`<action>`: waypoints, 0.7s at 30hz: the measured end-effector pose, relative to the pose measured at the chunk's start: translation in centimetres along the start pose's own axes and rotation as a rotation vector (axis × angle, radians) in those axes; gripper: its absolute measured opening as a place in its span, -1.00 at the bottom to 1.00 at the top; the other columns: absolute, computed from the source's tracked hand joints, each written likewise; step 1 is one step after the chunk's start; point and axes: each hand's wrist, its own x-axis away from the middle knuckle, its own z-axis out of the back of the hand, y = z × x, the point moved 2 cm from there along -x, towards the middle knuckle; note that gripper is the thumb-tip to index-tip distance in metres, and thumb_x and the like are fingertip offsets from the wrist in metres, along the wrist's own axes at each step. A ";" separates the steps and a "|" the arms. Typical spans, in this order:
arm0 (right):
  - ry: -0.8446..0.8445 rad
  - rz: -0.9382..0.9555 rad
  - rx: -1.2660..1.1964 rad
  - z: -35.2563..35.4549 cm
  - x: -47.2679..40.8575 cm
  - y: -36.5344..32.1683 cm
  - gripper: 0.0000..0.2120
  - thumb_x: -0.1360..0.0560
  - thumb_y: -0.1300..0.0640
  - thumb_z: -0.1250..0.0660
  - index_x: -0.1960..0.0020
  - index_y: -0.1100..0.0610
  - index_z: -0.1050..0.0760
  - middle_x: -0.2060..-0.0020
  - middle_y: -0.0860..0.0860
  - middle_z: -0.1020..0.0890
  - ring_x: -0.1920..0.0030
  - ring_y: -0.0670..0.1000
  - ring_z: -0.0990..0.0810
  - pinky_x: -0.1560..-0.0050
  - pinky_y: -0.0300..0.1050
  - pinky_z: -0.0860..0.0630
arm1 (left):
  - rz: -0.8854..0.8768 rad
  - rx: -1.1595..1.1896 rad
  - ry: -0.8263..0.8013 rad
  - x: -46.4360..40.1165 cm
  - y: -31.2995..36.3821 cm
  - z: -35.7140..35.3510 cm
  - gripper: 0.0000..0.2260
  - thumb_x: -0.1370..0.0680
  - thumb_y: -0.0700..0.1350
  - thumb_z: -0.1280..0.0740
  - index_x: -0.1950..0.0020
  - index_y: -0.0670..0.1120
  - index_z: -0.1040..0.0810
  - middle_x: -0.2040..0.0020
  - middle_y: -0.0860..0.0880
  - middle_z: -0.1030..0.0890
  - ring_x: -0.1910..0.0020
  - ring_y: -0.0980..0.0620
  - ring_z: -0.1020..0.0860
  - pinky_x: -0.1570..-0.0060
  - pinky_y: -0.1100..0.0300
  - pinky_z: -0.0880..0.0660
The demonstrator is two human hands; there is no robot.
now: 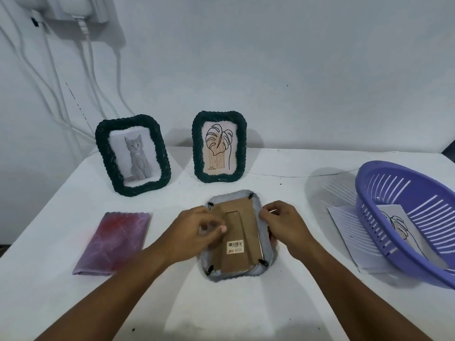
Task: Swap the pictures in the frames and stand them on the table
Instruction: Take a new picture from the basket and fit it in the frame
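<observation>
At the middle of the white table [246, 316] I see a grey frame [267, 257] lying face down, its brown cardboard back [242, 257] turned up toward me with the fold-out stand lying flat along it and a barcode sticker [235, 247] on that stand. Small black tabs sit at its corners. My left hand [197, 232] rests over the left half of the backing, fingers curled with the tips pressing on the cardboard near the stand's upper part; I cannot tell whether they pinch anything. My right hand [283, 222] is at the frame's right edge, fingers curled and seeming to pinch that edge or the rim of the backing, the thumb hidden.

Behind the grey frame two dark green woven frames stand upright near the wall: the cat frame [133, 155] on the left holds a picture of a grey kitten, and the leaf frame [219, 146] just right of it holds a line drawing of a leaf. They stand apart from each other.

To the left of my hands lies a folded purple and red cloth [113, 242], flat on the table. At the right side a purple slotted basket [406, 217] sits tilted, and under it lies a loose leaf print [344, 232], partly seen through the slots.
</observation>
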 end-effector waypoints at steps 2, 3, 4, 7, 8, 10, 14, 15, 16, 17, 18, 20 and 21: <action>-0.014 0.021 -0.090 0.2 0.6 -1.3 -0.91 -0.48 0.11 -0.33 0.07 0.12 -0.54 0.20 0.07 -0.64 0.38 -0.01 -0.55 0.40 -0.18 -0.45 | 0.070 0.073 0.039 -0.6 1.5 0.1 -0.86 -0.53 0.05 -0.34 -0.05 0.14 -0.63 0.06 0.26 -0.58 0.10 0.31 -0.51 0.20 0.47 -0.39; -0.023 0.040 -0.108 0.2 1.0 -2.0 -0.91 -0.50 0.11 -0.33 0.06 0.12 -0.55 0.20 0.06 -0.64 0.40 -0.01 -0.55 0.41 -0.20 -0.45 | 0.110 0.121 0.053 -0.8 2.1 0.1 -0.84 -0.53 0.06 -0.32 -0.08 0.15 -0.62 0.04 0.28 -0.58 0.10 0.33 -0.52 0.21 0.50 -0.40; -0.035 0.063 -0.124 0.1 1.5 -2.8 -0.91 -0.51 0.12 -0.32 0.04 0.12 -0.56 0.19 0.05 -0.65 0.41 -0.02 -0.55 0.41 -0.22 -0.45 | 0.151 0.172 0.065 -0.9 2.6 0.1 -0.82 -0.53 0.07 -0.31 -0.11 0.16 -0.60 0.01 0.28 -0.58 0.09 0.33 -0.52 0.20 0.50 -0.42; -0.076 0.124 -0.222 -0.5 3.0 -4.7 -0.85 -0.55 0.16 -0.26 0.01 0.07 -0.61 0.15 -0.01 -0.67 0.35 -0.04 -0.59 0.36 -0.19 -0.49 | 0.238 0.315 0.130 -0.5 3.5 0.8 -0.79 -0.54 0.09 -0.29 -0.17 0.20 -0.56 -0.04 0.21 -0.57 0.04 0.21 -0.55 0.05 0.25 -0.56; -0.085 0.144 -0.268 -0.7 3.6 -5.2 -0.83 -0.56 0.18 -0.24 0.01 0.06 -0.61 0.15 -0.02 -0.68 0.33 -0.05 -0.59 0.33 -0.17 -0.50 | 0.255 0.366 0.145 -0.3 3.6 1.2 -0.78 -0.54 0.11 -0.29 -0.17 0.24 -0.54 -0.05 0.19 -0.56 0.02 0.15 -0.57 0.03 0.17 -0.59; -0.108 0.200 -0.326 -1.3 4.5 -6.0 -0.79 -0.57 0.20 -0.22 -0.02 0.01 -0.61 0.12 -0.07 -0.69 0.26 -0.06 -0.59 0.28 -0.16 -0.52 | 0.280 0.453 0.161 0.2 3.8 2.3 -0.77 -0.52 0.16 -0.27 -0.17 0.35 -0.48 -0.06 0.11 -0.56 0.01 0.07 -0.60 0.04 0.07 -0.61; -0.244 0.323 -0.303 -2.9 5.6 -6.8 -0.76 -0.55 0.20 -0.29 -0.15 -0.07 -0.50 0.02 -0.18 -0.68 0.12 -0.13 -0.58 0.15 -0.23 -0.50 | 0.330 0.594 0.210 1.4 4.2 4.7 -0.77 -0.50 0.16 -0.29 -0.13 0.43 -0.44 -0.06 0.05 -0.55 0.03 0.05 -0.62 0.22 0.10 -0.63; -0.262 0.333 -0.283 -3.4 5.7 -6.9 -0.73 -0.52 0.17 -0.35 -0.16 -0.08 -0.48 0.01 -0.19 -0.67 0.10 -0.15 -0.58 0.11 -0.26 -0.48 | 0.338 0.599 0.228 1.7 4.1 5.2 -0.76 -0.49 0.15 -0.31 -0.11 0.44 -0.44 -0.07 0.06 -0.54 0.02 0.04 -0.61 0.23 0.11 -0.63; -0.262 0.337 -0.272 -4.0 5.8 -7.0 -0.70 -0.48 0.13 -0.41 -0.16 -0.10 -0.48 0.00 -0.19 -0.67 0.09 -0.17 -0.58 0.09 -0.29 -0.47 | 0.341 0.601 0.240 2.0 4.0 5.7 -0.75 -0.49 0.14 -0.33 -0.11 0.44 -0.44 -0.07 0.08 -0.54 0.02 0.04 -0.61 0.22 0.09 -0.63; -0.250 0.340 -0.259 -4.5 5.8 -7.0 -0.66 -0.44 0.09 -0.45 -0.16 -0.11 -0.47 0.00 -0.19 -0.66 0.09 -0.17 -0.57 0.08 -0.29 -0.47 | 0.341 0.605 0.250 2.4 3.8 6.1 -0.74 -0.49 0.13 -0.34 -0.12 0.42 -0.45 -0.07 0.09 -0.54 0.01 0.03 -0.61 0.21 0.08 -0.64; -0.230 0.349 -0.234 -5.0 5.7 -7.0 -0.62 -0.41 0.04 -0.48 -0.17 -0.13 -0.46 0.00 -0.19 -0.65 0.08 -0.17 -0.56 0.07 -0.29 -0.48 | 0.341 0.605 0.254 2.7 3.8 6.5 -0.73 -0.49 0.11 -0.34 -0.14 0.39 -0.46 -0.08 0.09 -0.53 0.02 0.03 -0.61 0.21 0.09 -0.63; -0.208 0.381 -0.148 -5.8 5.7 -7.1 -0.55 -0.38 -0.04 -0.49 -0.21 -0.15 -0.42 -0.02 -0.19 -0.61 0.02 -0.15 -0.53 0.06 -0.29 -0.48 | 0.343 0.586 0.253 3.3 3.6 7.0 -0.75 -0.52 0.06 -0.32 -0.16 0.34 -0.48 -0.08 0.09 -0.54 0.05 0.06 -0.61 0.27 0.18 -0.61; -0.212 0.394 -0.115 -6.2 5.8 -7.0 -0.52 -0.37 -0.06 -0.49 -0.23 -0.14 -0.41 -0.04 -0.18 -0.58 0.00 -0.14 -0.52 0.07 -0.29 -0.47 | 0.340 0.576 0.246 3.6 3.4 7.2 -0.76 -0.54 0.04 -0.31 -0.16 0.31 -0.49 -0.08 0.08 -0.54 0.05 0.07 -0.61 0.29 0.22 -0.59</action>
